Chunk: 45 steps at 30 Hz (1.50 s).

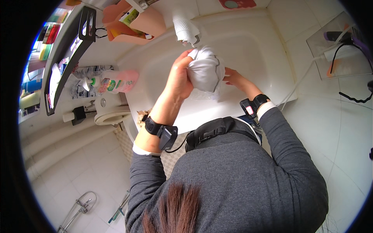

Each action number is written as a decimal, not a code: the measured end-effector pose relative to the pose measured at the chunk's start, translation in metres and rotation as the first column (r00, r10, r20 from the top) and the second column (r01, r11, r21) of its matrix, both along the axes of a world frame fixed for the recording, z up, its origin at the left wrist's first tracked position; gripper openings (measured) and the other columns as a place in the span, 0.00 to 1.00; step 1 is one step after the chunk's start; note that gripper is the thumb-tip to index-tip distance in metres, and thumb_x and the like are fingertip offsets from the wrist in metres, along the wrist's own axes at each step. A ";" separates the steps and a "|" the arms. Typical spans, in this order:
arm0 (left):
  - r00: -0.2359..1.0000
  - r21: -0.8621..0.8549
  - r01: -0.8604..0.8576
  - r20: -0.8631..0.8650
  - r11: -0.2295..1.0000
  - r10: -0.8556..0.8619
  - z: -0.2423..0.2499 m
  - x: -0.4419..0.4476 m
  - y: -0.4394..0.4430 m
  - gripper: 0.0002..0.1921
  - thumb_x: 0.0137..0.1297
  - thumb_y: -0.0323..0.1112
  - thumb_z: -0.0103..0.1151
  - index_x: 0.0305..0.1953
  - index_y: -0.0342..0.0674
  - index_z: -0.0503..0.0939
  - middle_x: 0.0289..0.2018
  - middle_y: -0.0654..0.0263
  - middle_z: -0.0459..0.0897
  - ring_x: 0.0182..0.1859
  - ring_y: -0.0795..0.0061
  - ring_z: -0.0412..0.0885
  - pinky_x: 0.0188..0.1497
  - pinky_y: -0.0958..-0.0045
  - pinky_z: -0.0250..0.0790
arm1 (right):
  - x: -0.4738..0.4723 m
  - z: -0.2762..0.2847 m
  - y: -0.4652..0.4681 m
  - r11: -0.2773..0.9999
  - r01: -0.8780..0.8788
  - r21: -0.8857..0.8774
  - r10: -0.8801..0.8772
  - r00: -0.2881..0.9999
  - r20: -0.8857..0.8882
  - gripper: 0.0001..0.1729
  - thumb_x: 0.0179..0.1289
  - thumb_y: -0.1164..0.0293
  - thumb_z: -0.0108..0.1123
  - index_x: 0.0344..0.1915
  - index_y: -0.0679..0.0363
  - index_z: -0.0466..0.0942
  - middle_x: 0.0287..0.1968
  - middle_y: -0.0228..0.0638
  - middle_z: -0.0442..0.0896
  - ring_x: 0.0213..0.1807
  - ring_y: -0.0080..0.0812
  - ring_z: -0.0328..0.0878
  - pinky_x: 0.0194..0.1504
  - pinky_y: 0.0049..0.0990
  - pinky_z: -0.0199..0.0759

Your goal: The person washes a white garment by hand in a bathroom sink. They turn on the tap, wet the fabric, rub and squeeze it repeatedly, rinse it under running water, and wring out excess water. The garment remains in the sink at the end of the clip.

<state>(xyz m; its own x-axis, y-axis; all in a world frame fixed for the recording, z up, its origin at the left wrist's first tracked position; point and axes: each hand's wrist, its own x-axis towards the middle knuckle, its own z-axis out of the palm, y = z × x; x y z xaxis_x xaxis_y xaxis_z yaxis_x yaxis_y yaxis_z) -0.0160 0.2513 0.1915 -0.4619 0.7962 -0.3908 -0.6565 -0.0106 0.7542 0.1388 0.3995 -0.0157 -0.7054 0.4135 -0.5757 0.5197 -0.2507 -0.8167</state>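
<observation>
A bunched white cloth (205, 71) with a thin dark line along it hangs over a white basin (247, 52). My left hand (183, 74) grips the cloth from its left side, thumb near the top. At its right edge is my right hand (234, 78), with the fingers reaching toward the cloth. Some of those fingertips are hidden, so I cannot tell whether they pinch it. Just beyond the cloth, a tap with a white textured cover (185, 29) points down toward it. Something clear and shiny, perhaps water, shows below the cloth.
A pump bottle with pink liquid (119, 81) stands left of the basin. Above it are a peach holder (145, 24) with tubes and a black shelf (70, 58). A toilet (112, 116) is farther left. On the right, a white cable (300, 78) runs along the wall.
</observation>
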 end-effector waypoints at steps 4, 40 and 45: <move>0.996 -0.037 0.042 -0.075 0.998 -0.045 0.016 -0.020 -0.011 0.28 0.55 0.32 0.54 0.59 0.31 0.68 0.46 0.59 0.77 0.49 0.70 0.76 0.53 0.71 0.68 | -0.007 -0.004 -0.005 0.969 -0.204 -0.141 0.202 0.979 -0.027 0.18 0.60 0.71 0.62 0.50 0.62 0.80 0.39 0.36 0.84 0.41 0.29 0.82 0.44 0.25 0.75; 0.220 0.011 0.120 -0.975 0.993 -0.016 -0.016 0.055 0.004 0.32 0.41 0.22 0.62 0.54 0.48 0.74 0.52 0.54 0.66 0.48 0.54 0.77 0.46 0.61 0.76 | -0.009 0.005 -0.037 0.635 -0.070 0.769 0.142 0.990 -0.027 0.45 0.60 0.51 0.60 0.71 0.52 0.49 0.70 0.44 0.55 0.71 0.45 0.55 0.68 0.43 0.54; 0.348 0.202 0.204 -0.929 0.958 0.122 0.000 0.057 -0.010 0.31 0.40 0.19 0.59 0.52 0.46 0.77 0.50 0.56 0.66 0.51 0.57 0.74 0.51 0.60 0.72 | -0.016 0.010 -0.019 0.915 0.009 -0.403 -0.262 0.773 -0.578 0.30 0.68 0.53 0.50 0.65 0.51 0.59 0.64 0.38 0.65 0.66 0.39 0.64 0.65 0.40 0.62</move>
<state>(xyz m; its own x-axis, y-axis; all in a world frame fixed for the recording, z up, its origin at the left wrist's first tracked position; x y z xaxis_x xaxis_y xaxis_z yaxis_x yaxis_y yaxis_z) 0.0406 0.2416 0.1919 -0.3562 0.8077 0.4699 0.4594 -0.2865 0.8408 0.1231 0.3801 -0.0060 -0.9066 0.3872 -0.1676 -0.1190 -0.6157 -0.7789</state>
